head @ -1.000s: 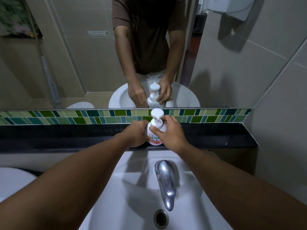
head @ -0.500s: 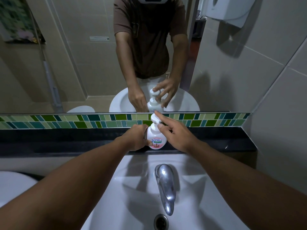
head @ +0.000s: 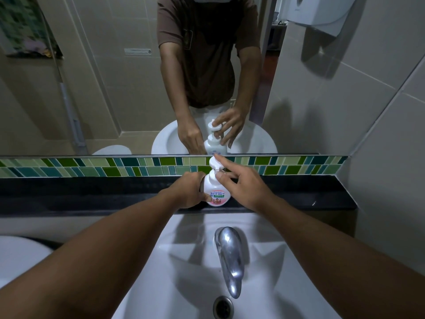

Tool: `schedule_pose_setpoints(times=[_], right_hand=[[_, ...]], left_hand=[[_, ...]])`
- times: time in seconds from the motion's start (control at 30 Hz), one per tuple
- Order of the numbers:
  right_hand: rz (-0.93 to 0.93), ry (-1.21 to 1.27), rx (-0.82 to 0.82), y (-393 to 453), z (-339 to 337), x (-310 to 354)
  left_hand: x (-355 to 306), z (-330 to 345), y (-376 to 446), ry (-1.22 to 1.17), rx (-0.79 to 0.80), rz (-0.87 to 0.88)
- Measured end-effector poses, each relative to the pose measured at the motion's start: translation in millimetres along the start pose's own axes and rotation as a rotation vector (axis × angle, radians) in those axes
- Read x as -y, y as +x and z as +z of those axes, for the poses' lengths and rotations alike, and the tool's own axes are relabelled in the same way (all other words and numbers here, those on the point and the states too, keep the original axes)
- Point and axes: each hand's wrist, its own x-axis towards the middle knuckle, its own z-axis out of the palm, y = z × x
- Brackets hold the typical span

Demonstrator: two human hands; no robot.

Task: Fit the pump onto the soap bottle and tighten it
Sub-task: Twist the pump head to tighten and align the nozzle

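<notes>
Black counter [head: 92,196] runs beneath green tiles [head: 92,166] and a mirror [head: 92,88]; there my left hand [head: 186,192] grips the soap bottle [head: 215,192], right hand [head: 246,187] fingers [head: 222,161] spread loosely at its pump [head: 215,164].

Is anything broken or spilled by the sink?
Nothing stands out. The soap bottle stands upright on the black ledge with its pump on top. The left hand holds it; the right hand touches the pump. No spill shows.

The right hand [head: 248,187], wrapped round the pump [head: 215,165] a second ago, now opens, its index finger stretched onto the pump head and thumb at the collar.
</notes>
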Motion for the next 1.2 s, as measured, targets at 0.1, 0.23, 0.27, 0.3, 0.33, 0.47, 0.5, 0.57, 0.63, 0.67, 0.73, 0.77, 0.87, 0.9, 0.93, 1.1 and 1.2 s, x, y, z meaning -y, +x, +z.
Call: schedule_pose_setpoints(times=[0.1, 0.23, 0.27, 0.3, 0.33, 0.47, 0.5, 0.57, 0.63, 0.67, 0.73, 0.77, 0.87, 0.9, 0.93, 1.1, 1.2], right_hand=[[0.035, 0.087, 0.041, 0.1, 1.1, -1.9], [0.052, 0.092, -0.03, 1.7, 6.0, 1.2], [0.067, 0.068, -0.06, 3.2, 8.4, 2.3], [0.088, 0.026, -0.09, 4.4, 11.2, 3.8], [0.107, -0.032, -0.118, 5.4, 13.6, 5.6], [0.109, -0.252, -0.191, 7.6, 19.1, 11.1], [0.1, -0.28, -0.195, 8.1, 18.7, 11.3], [0.093, -0.296, -0.187, 8.5, 17.4, 11.8], [0.091, -0.295, -0.178, 9.0, 16.9, 12.2], [0.089, -0.293, -0.177, 9.3, 17.0, 12.1], [0.09, -0.285, -0.175, 8.9, 16.9, 13.1], [0.089, -0.281, -0.175, 8.7, 16.9, 12.9], [0.102, -0.272, -0.165, 7.9, 17.9, 12.7], [0.113, -0.264, -0.159, 7.7, 18.0, 12.9], [0.125, -0.252, -0.151, 7.2, 18.1, 13.0], [0.17, -0.095, -0.107, -1.3, 18.6, 7.4], [0.174, -0.018, -0.108, -2.6, 18.4, -2.3]], left_hand=[[-0.6, -0.6, -0.2, 0.0, 0.005, 0.004], [-0.9, -1.3, -0.8, -0.007, 0.007, -0.003], [-0.3, -1.1, -0.3, -0.011, 0.007, -0.004], [-0.2, -0.7, -0.3, -0.013, 0.006, -0.001], [-0.9, -0.3, -0.5, -0.014, 0.008, -0.005], [-1.5, 0.4, -0.6, -0.029, 0.009, -0.001], [-1.7, 0.5, -0.5, -0.029, 0.008, -0.002], [-1.2, 0.5, -0.4, -0.023, 0.007, -0.002], [-0.6, 0.6, 0.0, -0.016, 0.004, 0.002], [-0.5, 0.6, 0.0, -0.015, 0.005, 0.002], [-0.1, 0.4, 0.4, -0.01, 0.006, 0.0], [0.3, 0.6, 0.5, -0.007, 0.005, 0.0], [0.7, 0.5, -0.2, 0.002, -0.002, 0.006], [0.8, 0.7, -0.4, 0.001, -0.004, 0.008], [1.1, 1.0, -0.4, -0.003, -0.007, 0.009], [1.9, 1.5, 0.5, 0.012, -0.005, 0.003], [2.8, 2.3, 1.9, 0.013, -0.001, -0.01]])
